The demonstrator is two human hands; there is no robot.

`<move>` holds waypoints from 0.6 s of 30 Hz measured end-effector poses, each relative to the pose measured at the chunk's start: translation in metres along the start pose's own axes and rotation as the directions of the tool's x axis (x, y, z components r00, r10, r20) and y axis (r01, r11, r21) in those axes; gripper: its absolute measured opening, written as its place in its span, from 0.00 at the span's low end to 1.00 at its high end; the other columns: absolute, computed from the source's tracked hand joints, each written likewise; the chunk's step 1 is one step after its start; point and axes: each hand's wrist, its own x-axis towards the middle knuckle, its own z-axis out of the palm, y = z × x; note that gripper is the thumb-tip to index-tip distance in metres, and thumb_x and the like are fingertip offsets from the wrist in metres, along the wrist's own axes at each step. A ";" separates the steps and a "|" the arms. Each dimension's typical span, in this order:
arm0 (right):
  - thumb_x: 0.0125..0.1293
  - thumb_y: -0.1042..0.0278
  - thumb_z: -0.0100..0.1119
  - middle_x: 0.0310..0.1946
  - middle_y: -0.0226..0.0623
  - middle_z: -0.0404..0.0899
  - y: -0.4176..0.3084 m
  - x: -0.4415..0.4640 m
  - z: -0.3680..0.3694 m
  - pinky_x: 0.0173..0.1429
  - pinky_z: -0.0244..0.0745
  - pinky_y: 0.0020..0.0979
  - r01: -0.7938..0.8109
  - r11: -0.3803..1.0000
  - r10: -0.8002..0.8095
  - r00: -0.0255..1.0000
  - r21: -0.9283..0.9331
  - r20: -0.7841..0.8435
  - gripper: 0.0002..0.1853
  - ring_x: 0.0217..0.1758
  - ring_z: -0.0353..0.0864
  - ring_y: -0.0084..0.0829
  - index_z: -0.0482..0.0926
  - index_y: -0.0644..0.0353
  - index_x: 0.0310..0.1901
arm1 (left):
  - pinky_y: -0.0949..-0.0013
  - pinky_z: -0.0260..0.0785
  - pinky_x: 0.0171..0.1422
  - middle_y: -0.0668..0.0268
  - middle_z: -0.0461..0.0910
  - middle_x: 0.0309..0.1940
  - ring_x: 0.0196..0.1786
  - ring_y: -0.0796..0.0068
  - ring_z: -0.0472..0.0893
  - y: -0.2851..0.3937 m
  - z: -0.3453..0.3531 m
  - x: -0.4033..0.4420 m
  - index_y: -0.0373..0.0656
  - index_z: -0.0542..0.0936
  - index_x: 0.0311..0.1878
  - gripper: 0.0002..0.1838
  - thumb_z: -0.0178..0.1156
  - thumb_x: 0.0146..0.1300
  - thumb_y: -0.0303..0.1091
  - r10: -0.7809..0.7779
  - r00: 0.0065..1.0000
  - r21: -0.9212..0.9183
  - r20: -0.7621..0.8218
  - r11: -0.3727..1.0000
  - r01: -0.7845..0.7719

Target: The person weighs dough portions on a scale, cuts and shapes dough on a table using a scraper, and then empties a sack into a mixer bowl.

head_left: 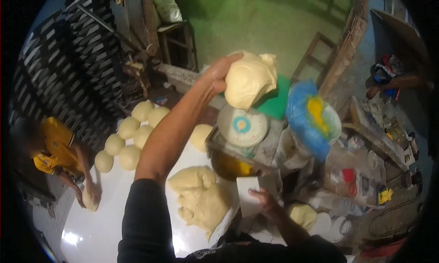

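Observation:
High over the round-dial scale [243,127], my left hand [222,72] grips a lump of dough [249,80] with a ragged edge. Lower down, my right hand [263,200] is closed on a flat white dough scraper [247,204]. Between my arms, a large uneven mass of dough [201,200] lies on the white table [98,233]. Several smooth dough balls [130,158] sit at the table's far side, and another dough ball [200,137] rests beside the scale's stand.
At the left, a co-worker in a yellow shirt [57,142] has both hands on a dough ball [90,199]. A basin lined with blue plastic [299,107] holds something yellow, right of the scale. Dark stacked trays [75,66] stand at the back left; cluttered shelving [366,135] is at the right.

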 end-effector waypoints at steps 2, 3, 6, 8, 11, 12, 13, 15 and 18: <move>0.74 0.56 0.62 0.64 0.40 0.76 -0.002 0.000 -0.008 0.67 0.73 0.40 -0.178 0.984 0.178 0.984 0.031 0.003 0.25 0.64 0.77 0.34 0.78 0.64 0.65 | 0.54 0.83 0.57 0.50 0.83 0.54 0.52 0.55 0.87 -0.015 -0.014 0.050 0.32 0.74 0.61 0.20 0.56 0.77 0.38 0.020 0.987 0.145 -0.158 0.989 0.003; 0.73 0.56 0.64 0.63 0.40 0.77 0.049 -0.001 -0.015 0.67 0.73 0.42 -0.068 0.971 0.060 0.997 0.228 0.045 0.25 0.64 0.77 0.35 0.79 0.64 0.65 | 0.54 0.83 0.57 0.50 0.83 0.54 0.52 0.55 0.87 -0.023 -0.024 0.066 0.32 0.74 0.61 0.20 0.56 0.77 0.38 0.027 0.989 0.143 -0.143 0.990 -0.007; 0.72 0.55 0.67 0.63 0.41 0.77 0.051 0.001 -0.018 0.67 0.72 0.43 0.094 0.894 -0.133 0.989 0.437 0.059 0.27 0.65 0.76 0.35 0.79 0.64 0.65 | 0.49 0.78 0.65 0.47 0.83 0.56 0.55 0.50 0.85 -0.026 -0.047 0.086 0.32 0.73 0.67 0.29 0.53 0.77 0.50 0.203 0.938 0.461 -0.281 0.886 -0.053; 0.71 0.56 0.68 0.64 0.42 0.76 0.078 0.003 -0.013 0.68 0.71 0.42 0.130 0.865 -0.176 0.983 0.484 0.050 0.27 0.67 0.76 0.34 0.78 0.64 0.65 | 0.47 0.67 0.76 0.40 0.77 0.64 0.67 0.45 0.77 -0.013 -0.055 0.084 0.37 0.68 0.74 0.41 0.49 0.75 0.64 0.234 0.964 0.942 -0.123 0.334 0.039; 0.72 0.58 0.66 0.57 0.37 0.81 0.121 0.011 -0.020 0.63 0.75 0.36 0.056 0.985 -0.076 0.990 0.166 0.115 0.22 0.59 0.81 0.30 0.81 0.63 0.62 | 0.50 0.57 0.81 0.37 0.63 0.75 0.78 0.43 0.63 0.008 -0.005 0.034 0.41 0.61 0.80 0.49 0.45 0.70 0.74 0.368 0.922 0.932 -0.119 -0.278 0.232; 0.73 0.59 0.65 0.54 0.34 0.83 0.112 0.007 -0.015 0.61 0.76 0.34 0.041 0.995 -0.054 0.989 0.096 0.138 0.21 0.56 0.83 0.28 0.81 0.62 0.61 | 0.51 0.58 0.80 0.38 0.61 0.77 0.80 0.43 0.61 0.007 -0.012 0.023 0.41 0.61 0.80 0.50 0.46 0.69 0.74 0.537 0.843 0.908 -0.024 -0.341 0.243; 0.74 0.60 0.64 0.50 0.32 0.84 0.083 0.004 -0.006 0.57 0.78 0.33 0.400 0.862 -0.372 0.916 -0.312 0.148 0.18 0.51 0.84 0.27 0.82 0.61 0.58 | 0.51 0.59 0.79 0.40 0.63 0.75 0.78 0.43 0.64 0.008 -0.024 0.010 0.41 0.61 0.80 0.49 0.49 0.70 0.72 0.661 0.750 0.949 0.037 -0.258 0.180; 0.75 0.60 0.62 0.45 0.30 0.86 0.036 -0.004 0.022 0.53 0.80 0.32 0.614 0.480 -0.603 0.750 -0.626 0.273 0.15 0.46 0.86 0.25 0.83 0.61 0.56 | 0.51 0.63 0.76 0.41 0.68 0.73 0.75 0.43 0.69 -0.002 -0.032 -0.044 0.40 0.62 0.79 0.44 0.56 0.71 0.63 0.755 0.641 0.986 0.141 -0.168 -0.018; 0.76 0.60 0.60 0.46 0.30 0.85 0.018 -0.007 0.057 0.52 0.80 0.30 -0.311 0.872 0.284 0.950 0.378 0.126 0.17 0.45 0.86 0.24 0.81 0.60 0.59 | 0.55 0.68 0.72 0.44 0.73 0.70 0.70 0.49 0.75 -0.081 -0.054 -0.183 0.36 0.64 0.77 0.36 0.64 0.71 0.42 0.765 0.636 0.995 0.103 -0.077 -0.068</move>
